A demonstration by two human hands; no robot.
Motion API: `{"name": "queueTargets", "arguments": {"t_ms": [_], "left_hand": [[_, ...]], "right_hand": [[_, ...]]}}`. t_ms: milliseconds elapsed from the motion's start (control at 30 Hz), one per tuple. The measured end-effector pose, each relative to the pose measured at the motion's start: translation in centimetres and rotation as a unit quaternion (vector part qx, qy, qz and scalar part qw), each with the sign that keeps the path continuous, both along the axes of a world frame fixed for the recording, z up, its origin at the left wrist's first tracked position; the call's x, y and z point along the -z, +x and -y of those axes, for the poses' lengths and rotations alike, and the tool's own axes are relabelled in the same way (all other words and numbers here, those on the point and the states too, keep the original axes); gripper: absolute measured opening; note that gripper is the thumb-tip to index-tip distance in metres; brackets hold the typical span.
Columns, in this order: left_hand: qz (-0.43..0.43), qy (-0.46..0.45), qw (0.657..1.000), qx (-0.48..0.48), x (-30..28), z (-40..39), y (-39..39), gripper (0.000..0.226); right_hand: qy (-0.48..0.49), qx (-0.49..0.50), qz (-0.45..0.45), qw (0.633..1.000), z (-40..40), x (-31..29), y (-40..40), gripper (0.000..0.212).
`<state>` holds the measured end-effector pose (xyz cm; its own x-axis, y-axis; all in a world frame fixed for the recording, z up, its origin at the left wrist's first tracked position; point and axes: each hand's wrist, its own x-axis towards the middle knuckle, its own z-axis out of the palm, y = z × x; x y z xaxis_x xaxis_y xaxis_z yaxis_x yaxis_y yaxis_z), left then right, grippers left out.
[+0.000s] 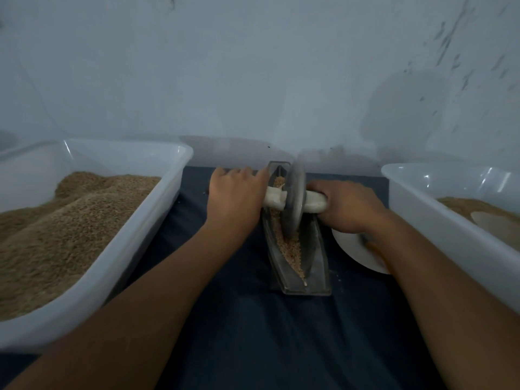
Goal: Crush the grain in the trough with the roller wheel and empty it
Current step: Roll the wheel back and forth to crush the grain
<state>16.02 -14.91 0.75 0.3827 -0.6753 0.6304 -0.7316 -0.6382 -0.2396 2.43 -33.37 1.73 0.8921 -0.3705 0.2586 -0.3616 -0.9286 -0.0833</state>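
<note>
On dark cloth (230, 319), hands grip roller wheel (295, 198).

We see a dim, bluish, soft picture. The wall (253, 66) carries a broad soft shadow at right. Small glints sit on the right tub (450, 187) rim. The wheel (295, 198) is smeared by motion blur. Wide-angle bending curves the left tub (135, 249) and our forearms near the edges.
</note>
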Motion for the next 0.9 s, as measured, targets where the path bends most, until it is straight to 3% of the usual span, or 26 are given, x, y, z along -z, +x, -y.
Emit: {"name": "queueTargets", "arguments": {"t_ms": [900], "left_hand": [[-0.021, 0.000, 1.000, 0.004, -0.2, -3.0, -3.6, 0.029]], "right_hand": [[-0.029, -0.018, 0.072, 0.997, -3.5, 1.2, -4.4, 0.041]]}}
